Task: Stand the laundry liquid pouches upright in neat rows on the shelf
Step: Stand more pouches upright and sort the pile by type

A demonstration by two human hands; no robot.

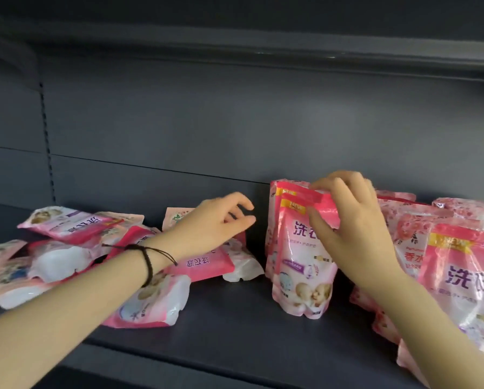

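Stocking a shop shelf [249, 327]: pinching the top seal of a pouch [305, 265] between thumb and fingers of the right hand [350, 220], apparently to hold it upright on its base and square it against a second pouch [273, 209] standing directly behind; possibly catching both tops at once. Gripping high, at the seal, probably because of the soft, liquid-filled body below, likely to sag or tip if let go too soon. Just right of that hand, behind its forearm, rows [459, 270] of pouches already upright, faces forward, packed close for mutual support. Holding the left hand [215, 223] out well left of the pinched pouch, over a heap [75, 228] of pouches lying flat and overlapping, some printed side up, some upside down; presumably lined up for the next one to stand. Held palm down with fingers loosely curled and thumb beneath them, grasping nothing visible, though too blurred to tell whether touching the heap or just above it. Wrist level, forearm angled in from lower left, wearing a dark cord bracelet [148, 259]. Right wrist bent, back of hand toward the camera, forearm rising from lower right. Judging by the heap, roughly half done
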